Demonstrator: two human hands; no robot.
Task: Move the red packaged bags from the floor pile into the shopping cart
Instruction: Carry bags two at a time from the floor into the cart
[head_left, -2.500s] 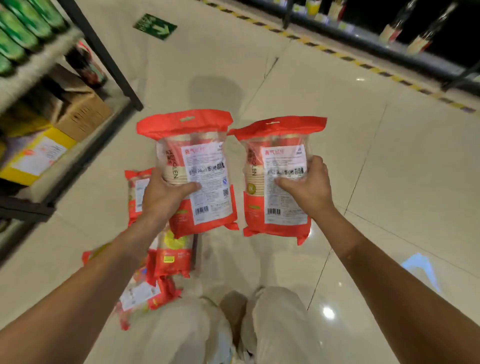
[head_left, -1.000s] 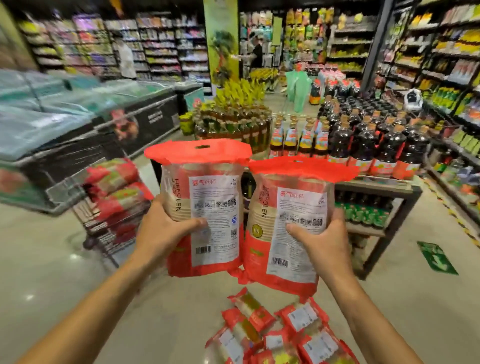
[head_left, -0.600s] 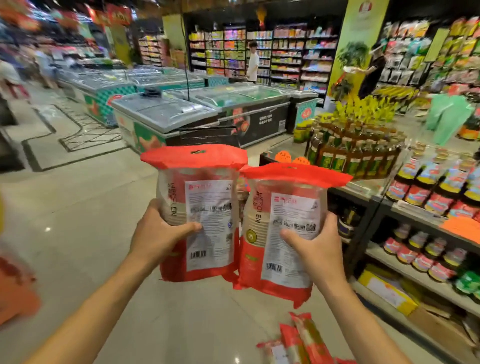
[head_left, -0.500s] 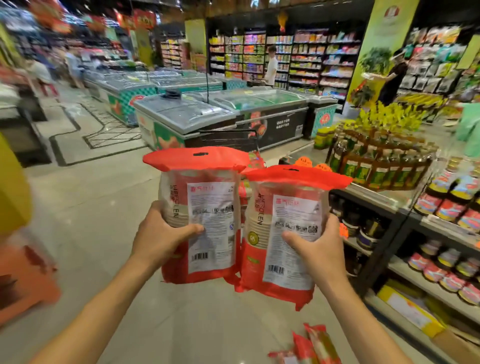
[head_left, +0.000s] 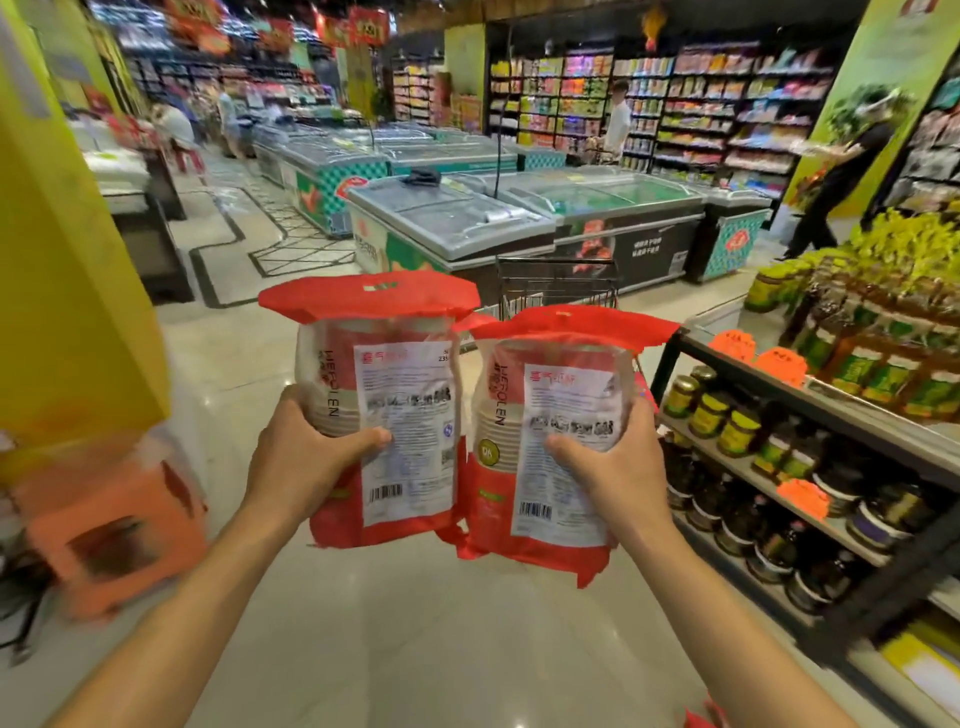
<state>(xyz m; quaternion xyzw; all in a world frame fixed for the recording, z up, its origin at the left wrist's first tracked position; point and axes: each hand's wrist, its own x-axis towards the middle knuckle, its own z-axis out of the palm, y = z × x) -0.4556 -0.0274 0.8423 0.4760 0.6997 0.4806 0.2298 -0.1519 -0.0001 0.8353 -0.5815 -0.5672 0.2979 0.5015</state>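
I hold two red packaged bags upright in front of me, side by side and touching at their lower edges. My left hand (head_left: 298, 457) grips the left bag (head_left: 384, 415) at its left side, thumb across the white label. My right hand (head_left: 610, 467) grips the right bag (head_left: 556, 441) the same way from the right. Behind the bags, the black wire shopping cart (head_left: 558, 283) shows only its upper frame. A red scrap of the floor pile (head_left: 701, 719) peeks in at the bottom edge.
A shelf rack of jars and bottles (head_left: 810, 457) runs along the right. An orange stool (head_left: 111, 525) and a yellow pillar (head_left: 67, 260) stand at the left. Chest freezers (head_left: 467, 218) lie beyond the cart. People (head_left: 831, 171) walk in the far aisles.
My view has swung from the floor pile up and left across the aisle; both bags stay in my hands. The pile has dropped almost out of view and the cart now sits behind the bags.
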